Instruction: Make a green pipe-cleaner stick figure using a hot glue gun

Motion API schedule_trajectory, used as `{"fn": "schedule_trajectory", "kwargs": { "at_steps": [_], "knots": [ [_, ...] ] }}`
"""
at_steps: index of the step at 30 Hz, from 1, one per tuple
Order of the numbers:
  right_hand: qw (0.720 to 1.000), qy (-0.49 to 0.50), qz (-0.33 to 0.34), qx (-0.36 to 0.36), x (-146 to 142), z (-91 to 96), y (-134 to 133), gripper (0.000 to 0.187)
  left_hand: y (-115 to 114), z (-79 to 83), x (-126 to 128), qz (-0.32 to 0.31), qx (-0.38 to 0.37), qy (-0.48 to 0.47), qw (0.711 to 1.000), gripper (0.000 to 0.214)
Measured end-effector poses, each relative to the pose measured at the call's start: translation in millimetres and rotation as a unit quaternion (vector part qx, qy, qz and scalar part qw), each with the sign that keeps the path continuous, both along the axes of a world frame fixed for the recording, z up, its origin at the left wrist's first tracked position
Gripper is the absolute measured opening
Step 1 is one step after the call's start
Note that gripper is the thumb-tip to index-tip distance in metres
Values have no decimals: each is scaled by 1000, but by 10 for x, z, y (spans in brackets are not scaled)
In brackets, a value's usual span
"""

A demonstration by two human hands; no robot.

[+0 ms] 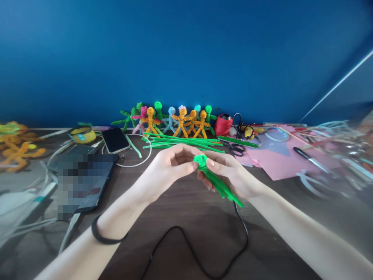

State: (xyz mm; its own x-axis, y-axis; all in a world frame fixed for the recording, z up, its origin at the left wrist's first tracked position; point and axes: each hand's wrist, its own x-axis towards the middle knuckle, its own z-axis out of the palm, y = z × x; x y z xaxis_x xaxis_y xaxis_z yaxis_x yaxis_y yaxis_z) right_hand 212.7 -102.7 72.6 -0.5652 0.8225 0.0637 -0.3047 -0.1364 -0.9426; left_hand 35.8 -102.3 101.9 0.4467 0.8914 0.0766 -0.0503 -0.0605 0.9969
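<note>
Between my two hands, above the dark table [175,217], is a bundle of bright green pipe cleaners [201,161] with a coiled round head at one end. The thumb and fingers of my left hand [171,163] pinch the head from the left. My right hand [231,171] grips it from the other side, its thumb against the coil and its fingers behind. Several loose ends of the bundle slant down to the right under my right palm. Just beyond my hands lie loose green pipe cleaners [163,142].
Behind them, several pipe-cleaner figures [182,118] lean along the blue wall. A phone [115,140] and a tablet [101,182] lie left. At right are scissors [235,149], pink paper [279,159] and a black marker [310,158]. A black cable [189,245] curves in front.
</note>
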Motion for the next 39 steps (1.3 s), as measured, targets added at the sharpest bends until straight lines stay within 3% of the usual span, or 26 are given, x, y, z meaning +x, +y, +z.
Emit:
{"fn": "schedule_trajectory", "kwargs": {
  "at_steps": [16, 28, 34, 39],
  "knots": [
    [1000, 4, -13, 14, -13, -18, 2, 28, -8, -8, 14, 19, 1, -18, 1000, 8],
    [997, 27, -61, 30, -28, 0, -16, 28, 24, -30, 11, 51, -6, -38, 998, 14],
    [997, 19, -70, 17, -30, 1, -16, 21, 31, -15, 40, 83, -19, -27, 996, 20],
    [995, 17, -86, 49, -25, -12, -6, 13, 24, -7, 48, 87, -30, -13, 996, 21]
  ]
}}
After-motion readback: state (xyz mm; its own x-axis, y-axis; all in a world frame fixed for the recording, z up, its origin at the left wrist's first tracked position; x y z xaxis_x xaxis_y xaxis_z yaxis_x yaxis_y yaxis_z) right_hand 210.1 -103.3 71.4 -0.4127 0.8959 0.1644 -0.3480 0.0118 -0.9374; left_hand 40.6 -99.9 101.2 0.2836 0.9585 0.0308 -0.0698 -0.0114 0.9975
